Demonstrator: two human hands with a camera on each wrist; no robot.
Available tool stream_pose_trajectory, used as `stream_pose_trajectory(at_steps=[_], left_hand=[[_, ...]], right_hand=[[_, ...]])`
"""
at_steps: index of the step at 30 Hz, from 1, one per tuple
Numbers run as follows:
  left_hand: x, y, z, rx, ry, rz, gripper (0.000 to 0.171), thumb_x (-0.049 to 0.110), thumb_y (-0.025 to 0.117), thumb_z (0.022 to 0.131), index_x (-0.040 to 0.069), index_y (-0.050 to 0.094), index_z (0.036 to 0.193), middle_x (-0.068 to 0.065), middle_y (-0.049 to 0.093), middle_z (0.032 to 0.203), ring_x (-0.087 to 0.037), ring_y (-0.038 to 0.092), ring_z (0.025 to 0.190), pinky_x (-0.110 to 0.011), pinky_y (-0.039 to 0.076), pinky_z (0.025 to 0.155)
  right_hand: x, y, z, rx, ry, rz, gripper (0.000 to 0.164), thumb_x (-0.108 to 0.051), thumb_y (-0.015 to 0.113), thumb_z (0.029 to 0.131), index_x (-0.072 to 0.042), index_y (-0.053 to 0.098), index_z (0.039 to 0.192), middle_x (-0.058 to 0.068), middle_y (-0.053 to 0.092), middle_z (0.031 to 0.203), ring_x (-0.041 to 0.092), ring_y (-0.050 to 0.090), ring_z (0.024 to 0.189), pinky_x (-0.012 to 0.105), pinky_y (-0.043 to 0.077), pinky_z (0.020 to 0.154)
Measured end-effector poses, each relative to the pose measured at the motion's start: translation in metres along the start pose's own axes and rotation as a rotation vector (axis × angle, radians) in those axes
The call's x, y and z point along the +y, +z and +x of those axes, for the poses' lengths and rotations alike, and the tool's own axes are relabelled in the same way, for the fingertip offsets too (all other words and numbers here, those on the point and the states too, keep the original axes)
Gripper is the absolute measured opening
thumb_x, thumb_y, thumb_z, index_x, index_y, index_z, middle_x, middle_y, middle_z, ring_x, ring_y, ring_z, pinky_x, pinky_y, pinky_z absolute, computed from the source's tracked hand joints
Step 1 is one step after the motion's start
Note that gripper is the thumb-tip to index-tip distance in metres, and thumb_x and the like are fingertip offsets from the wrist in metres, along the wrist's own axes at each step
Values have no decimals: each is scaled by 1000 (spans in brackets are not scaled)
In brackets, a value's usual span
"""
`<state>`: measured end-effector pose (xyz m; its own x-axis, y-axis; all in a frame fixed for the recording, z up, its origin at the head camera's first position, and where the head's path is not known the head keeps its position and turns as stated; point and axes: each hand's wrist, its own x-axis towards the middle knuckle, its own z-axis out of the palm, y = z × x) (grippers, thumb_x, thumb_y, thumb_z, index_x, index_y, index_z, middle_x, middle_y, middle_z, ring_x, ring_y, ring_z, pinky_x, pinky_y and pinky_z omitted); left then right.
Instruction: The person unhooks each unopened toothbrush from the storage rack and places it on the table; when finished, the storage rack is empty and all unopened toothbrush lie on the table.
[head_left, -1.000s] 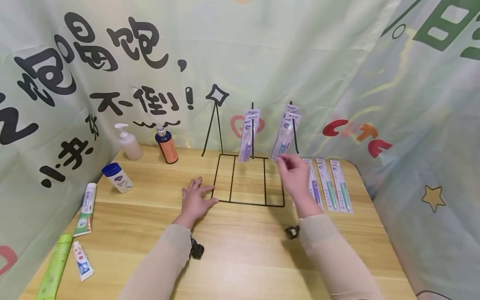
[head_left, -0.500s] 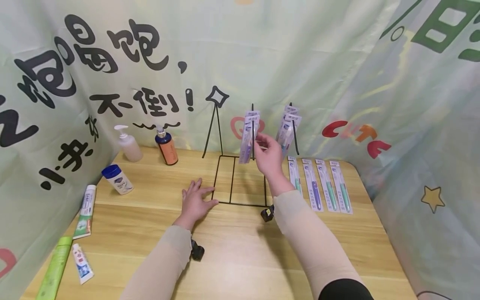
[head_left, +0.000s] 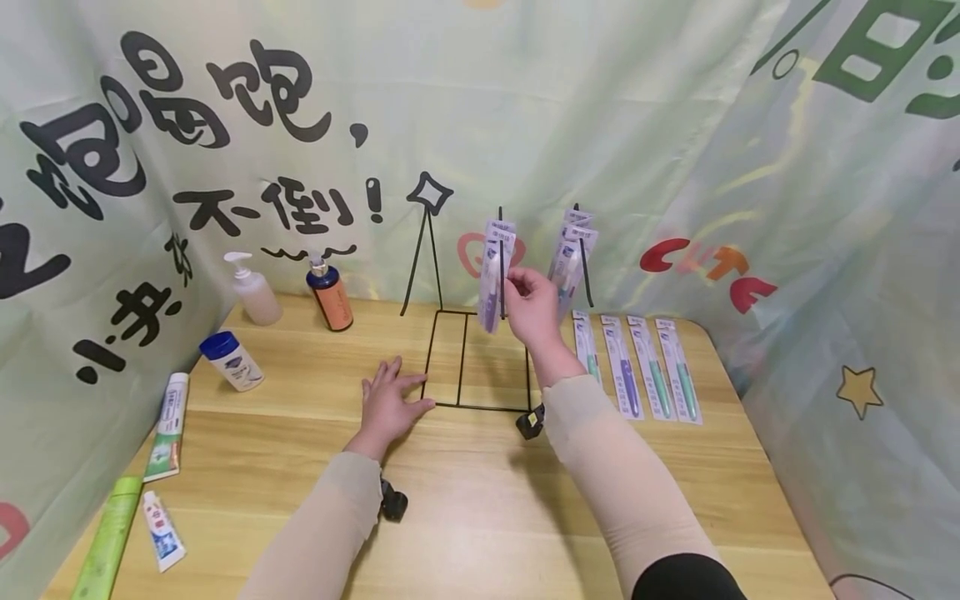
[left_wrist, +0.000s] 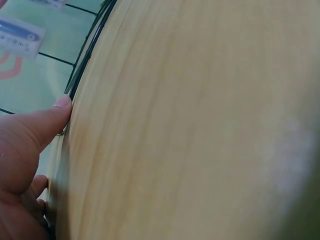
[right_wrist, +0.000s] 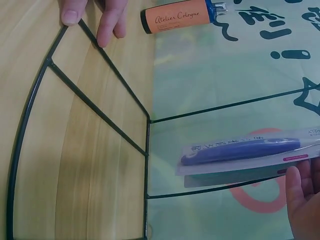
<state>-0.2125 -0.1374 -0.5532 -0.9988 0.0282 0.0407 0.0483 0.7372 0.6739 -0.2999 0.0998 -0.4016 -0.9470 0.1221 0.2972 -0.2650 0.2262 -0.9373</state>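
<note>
My left hand (head_left: 390, 408) lies spread on the table, thumb and fingertips at the left side of a black wire rack (head_left: 459, 367); in the left wrist view its thumb (left_wrist: 55, 115) touches the wire. My right hand (head_left: 534, 307) is at the right edge of a packaged toothbrush (head_left: 491, 283) hanging on the rack's left hook, fingers curled, fingertips at the package edge. In the right wrist view this toothbrush (right_wrist: 245, 150) shows a purple handle, with another package behind it. More packaged toothbrushes (head_left: 572, 258) hang on the right hook, partly behind my right hand.
Several packaged toothbrushes (head_left: 652, 367) lie in a row at right. To the left stand a pump bottle (head_left: 255, 292), an orange-labelled bottle (head_left: 332, 298) and a blue-capped bottle (head_left: 232, 362). Toothpaste tubes (head_left: 167, 429) and a green tube (head_left: 108, 537) lie near the left edge. A printed curtain hangs behind.
My right hand has moved left from the right hook's toothbrushes to those on the left hook. The front package there now hangs slightly lower. My left hand has stayed in place.
</note>
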Motion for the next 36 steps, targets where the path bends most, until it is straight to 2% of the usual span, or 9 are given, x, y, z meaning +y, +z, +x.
stream_pose_trajectory(at_steps=[4,11,21,25,30,33,36], left_hand=[[1,0,-1,-6,-4,-3,54,33,85,92,12,71,140,-22,25,172,-47,10,160,-72,-7,122],[2,0,0,-4,0,-2,54,34,85,92,12,71,139,-22,25,172,-47,11,160,-73,-6,122],[3,-1,-1,-12,-14,-7,54,35,84,92,14,71,140,-21,24,172,-46,11,160,-71,-7,123],[4,1,-1,-18,-10,-8,54,36,83,93,14,70,141,-21,24,173,-46,10,160,-71,-7,123],[4,1,-2,-26,-19,-5,55,37,82,93,14,69,142,-20,22,173,-46,9,160,-71,-9,123],[2,0,-1,-28,-20,1,55,37,82,94,14,69,142,-20,21,174,-46,9,160,-71,-9,122],[2,0,-2,-31,-17,7,54,37,81,94,14,69,142,-20,22,173,-47,9,160,-72,-8,122]], right_hand=[[0,-3,-4,2,-21,1,13,1,64,102,8,72,110,21,72,103,19,61,85,24,50,74],[0,-12,-18,32,-70,-13,13,0,63,103,7,69,112,21,70,106,27,65,93,34,54,81],[-6,-29,-41,99,-163,-44,13,0,63,103,8,67,113,23,71,107,34,67,95,33,55,80],[-4,-51,-60,132,-221,-63,11,1,68,100,9,68,108,23,72,104,29,67,90,28,58,79],[0,-89,-89,135,-265,-17,8,10,70,95,13,70,103,27,71,93,11,62,76,18,54,69],[5,-114,-107,108,-216,-6,13,16,69,92,14,71,105,26,70,90,7,59,70,15,51,63],[13,-135,-127,80,-138,-35,18,18,68,91,14,71,109,23,70,90,6,60,71,15,51,62]])
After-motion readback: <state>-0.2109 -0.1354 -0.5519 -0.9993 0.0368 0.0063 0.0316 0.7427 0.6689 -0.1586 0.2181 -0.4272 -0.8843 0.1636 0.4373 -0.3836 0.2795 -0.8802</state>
